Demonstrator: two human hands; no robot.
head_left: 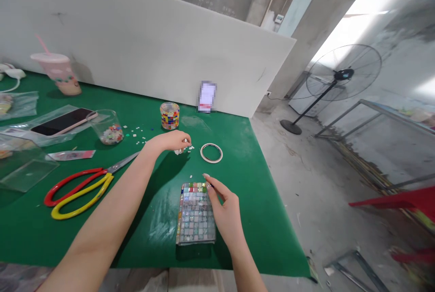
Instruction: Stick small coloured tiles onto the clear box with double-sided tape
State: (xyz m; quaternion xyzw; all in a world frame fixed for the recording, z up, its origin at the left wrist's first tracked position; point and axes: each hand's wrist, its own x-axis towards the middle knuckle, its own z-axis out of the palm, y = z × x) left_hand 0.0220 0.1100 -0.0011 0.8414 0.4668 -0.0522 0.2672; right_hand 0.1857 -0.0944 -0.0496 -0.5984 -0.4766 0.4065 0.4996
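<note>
The mosaic block (197, 219), which I take as the landmark, lies on the green table (261, 237), its upper face covered with rows of small shiny squares. At its right edge is the right hand (226, 201), with thumb and index finger close together over the far right corner; whether they pinch something, I cannot tell. The left hand (175, 140) is beyond the block, fingers bent down at a small heap of white tiles (190, 148) (one white bit shows at the fingertips, but I cannot tell if it is pinched). One loose tile (190, 176) lies just past the block's far edge. Farther beyond the block are a tape ring (201, 152), then a colourful tiled jar (170, 117). To the left of the block lie the red-and-yellow scissors (108, 173), and farther back on that side a clear cup (112, 134) contains mixed tiles.
</note>
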